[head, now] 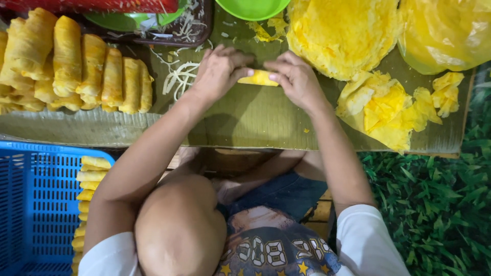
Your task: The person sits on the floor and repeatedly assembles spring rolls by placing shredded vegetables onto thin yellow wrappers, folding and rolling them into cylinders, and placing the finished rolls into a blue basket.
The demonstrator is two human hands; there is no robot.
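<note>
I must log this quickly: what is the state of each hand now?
Left hand: closed on the yellow roll.
Right hand: closed on the same roll.

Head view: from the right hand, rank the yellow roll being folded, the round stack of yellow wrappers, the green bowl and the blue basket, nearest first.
1. Yellow roll: pinched at the right hand fingertips, centre of the board.
2. Round stack of yellow wrappers: just beyond that hand, upper right.
3. Green bowl: top edge, centre; close to the stack's distance, hard to separate.
4. Blue basket: bottom left, farthest.
</note>
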